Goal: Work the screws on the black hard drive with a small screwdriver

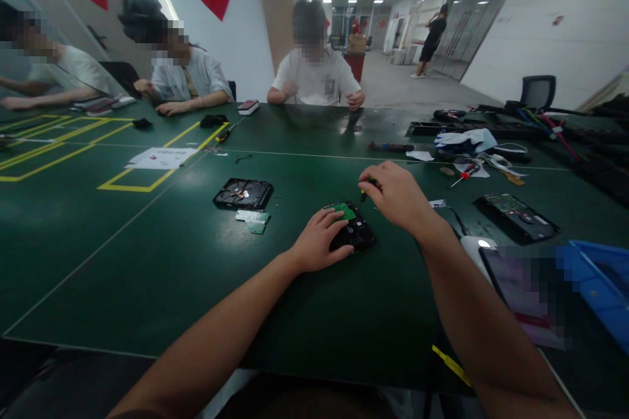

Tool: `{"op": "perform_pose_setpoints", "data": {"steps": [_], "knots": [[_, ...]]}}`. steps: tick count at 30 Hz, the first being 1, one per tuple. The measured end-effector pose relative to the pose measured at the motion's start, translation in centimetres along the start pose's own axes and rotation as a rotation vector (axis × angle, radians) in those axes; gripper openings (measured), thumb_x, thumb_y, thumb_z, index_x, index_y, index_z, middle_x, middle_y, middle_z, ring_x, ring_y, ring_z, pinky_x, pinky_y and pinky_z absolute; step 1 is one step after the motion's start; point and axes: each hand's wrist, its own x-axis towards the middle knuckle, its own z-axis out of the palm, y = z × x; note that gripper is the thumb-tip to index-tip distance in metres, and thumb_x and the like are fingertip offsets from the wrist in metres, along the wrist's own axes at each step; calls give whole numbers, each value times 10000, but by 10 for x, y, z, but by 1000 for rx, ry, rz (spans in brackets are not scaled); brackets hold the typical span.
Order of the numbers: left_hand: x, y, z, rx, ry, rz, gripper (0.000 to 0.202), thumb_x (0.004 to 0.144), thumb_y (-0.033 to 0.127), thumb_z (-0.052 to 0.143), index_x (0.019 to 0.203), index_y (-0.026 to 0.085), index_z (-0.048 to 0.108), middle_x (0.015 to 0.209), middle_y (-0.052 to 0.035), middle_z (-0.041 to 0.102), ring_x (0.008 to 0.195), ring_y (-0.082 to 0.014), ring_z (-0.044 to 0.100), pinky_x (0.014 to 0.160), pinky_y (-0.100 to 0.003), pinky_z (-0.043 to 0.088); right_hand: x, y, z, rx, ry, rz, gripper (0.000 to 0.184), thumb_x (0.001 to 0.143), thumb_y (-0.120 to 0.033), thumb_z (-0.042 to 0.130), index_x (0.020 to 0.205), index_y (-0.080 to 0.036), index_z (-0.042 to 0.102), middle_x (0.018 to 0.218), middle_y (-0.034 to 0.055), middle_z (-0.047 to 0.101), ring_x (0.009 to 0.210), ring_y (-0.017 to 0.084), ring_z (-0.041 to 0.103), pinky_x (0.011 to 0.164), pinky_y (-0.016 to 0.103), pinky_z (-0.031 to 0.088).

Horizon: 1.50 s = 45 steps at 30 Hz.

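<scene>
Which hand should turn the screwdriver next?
Probably the right hand: it grips the screwdriver by the far edge of the hard drive, while the left hand lies on top, seemingly steadying it.

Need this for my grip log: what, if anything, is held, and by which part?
The right hand holds a screwdriver by its handle; the left hand lies spread on the hard drive.

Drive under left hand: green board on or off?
On: the green board lies on the black drive beneath the left hand. Whether it's screwed down, cannot tell.
</scene>
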Motion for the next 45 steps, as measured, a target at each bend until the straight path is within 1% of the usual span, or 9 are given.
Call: {"op": "perform_pose_setpoints", "data": {"steps": [3,8,12,19,25,32,37,40,45], "knots": [[0,0,0,4,-4,2,677,959,611,665,1501,221,554,1576,-136,529,1530,-368,400,1293,-600,308,0,3,1,-21,-33,15,192,1008,-203,558,1008,-196,749,1023,112,722,971,261,663,914,421,510],[0,-1,0,4,-4,5,685,953,608,673,1498,209,558,1571,-143,532,1524,-369,406,1294,-588,308,0,5,4,-42,-15,23,272,974,-151,543,1189,-152,712,1199,151,722,1079,287,672,959,433,511],[0,0,-1,-12,-1,3,667,953,599,677,1499,236,554,1579,-133,528,1529,-374,402,1285,-615,311,-1,4,4,-66,2,46,254,961,-154,530,1123,-147,725,1135,161,711,1040,286,668,942,426,515],[1,0,-2,-13,-12,-1,662,962,601,666,1501,233,555,1581,-135,525,1533,-373,398,1287,-617,306,0,1,1,-21,-30,9,216,993,-189,527,1043,-199,736,1028,108,731,977,261,661,928,411,497],[0,-1,-1,6,-10,3,686,960,607,666,1507,209,550,1577,-144,527,1527,-370,402,1289,-598,312,-1,5,2,22,-42,-24,248,964,-130,527,1070,-202,741,1106,98,758,1048,261,691,980,424,514],[1,1,-3,-6,-10,3,667,968,612,654,1500,220,557,1577,-141,527,1526,-371,406,1289,-608,308,-2,4,2,25,-37,-78,394,948,-71,462,1215,-165,736,1313,126,736,1235,271,673,1123,443,488],[0,-1,-1,-4,-14,-1,683,960,609,667,1511,224,547,1581,-138,523,1530,-372,399,1287,-607,315,-2,8,3,8,-46,-47,380,954,-80,458,1202,-143,739,1248,147,752,1166,288,691,1069,458,516],[0,-1,0,-14,-14,-6,681,954,607,679,1513,243,545,1586,-129,521,1533,-376,396,1282,-624,316,-1,9,5,2,-43,-27,382,956,-80,459,1211,-172,727,1239,137,749,1144,288,689,1025,461,525],[0,0,-1,-15,-13,-4,674,962,614,663,1510,238,550,1581,-130,523,1533,-372,397,1282,-617,320,-2,7,6,1,-36,1,334,955,-104,484,1205,-154,700,1235,154,738,1138,295,684,1025,455,511]]}}
